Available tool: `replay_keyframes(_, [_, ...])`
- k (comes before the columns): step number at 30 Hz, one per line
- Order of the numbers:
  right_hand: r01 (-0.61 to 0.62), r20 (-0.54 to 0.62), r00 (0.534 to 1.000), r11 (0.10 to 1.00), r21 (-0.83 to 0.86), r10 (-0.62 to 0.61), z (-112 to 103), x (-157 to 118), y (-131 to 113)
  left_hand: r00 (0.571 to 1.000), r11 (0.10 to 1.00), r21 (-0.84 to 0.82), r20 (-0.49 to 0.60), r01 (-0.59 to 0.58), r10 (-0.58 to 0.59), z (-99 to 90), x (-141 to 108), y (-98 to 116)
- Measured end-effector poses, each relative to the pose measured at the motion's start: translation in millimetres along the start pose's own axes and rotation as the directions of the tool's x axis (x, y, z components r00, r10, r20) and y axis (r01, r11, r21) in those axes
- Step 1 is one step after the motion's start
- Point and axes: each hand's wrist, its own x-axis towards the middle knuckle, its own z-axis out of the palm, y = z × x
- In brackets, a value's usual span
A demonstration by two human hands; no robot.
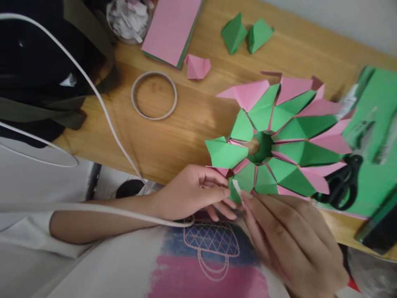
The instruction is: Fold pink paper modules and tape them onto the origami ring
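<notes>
A round ornament of folded green and pink paper lies at the wooden table's near edge, with an open hole in its middle. My left hand touches the lower left of it, thumb and fingers closed around the edge of a green petal. Between the thumb and index finger of my right hand is a small white strip, its upper end lying over that same green petal. The other fingers of my right hand are curled together below the ornament.
A tape ring, a small pink folded piece and two green ones lie beyond my hands. Pink paper sheets lie beside a tub of scraps. Black scissors and a dark phone sit right. A white cable crosses left.
</notes>
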Motion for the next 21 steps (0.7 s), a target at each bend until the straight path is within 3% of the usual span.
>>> replay_keyframes(21, [0.055,0.077,0.996,0.998,-0.031,-0.052,1.0,3.2,1.2,0.999,0.995,0.095,0.03,-0.034,0.031,0.4,-1.3,3.9])
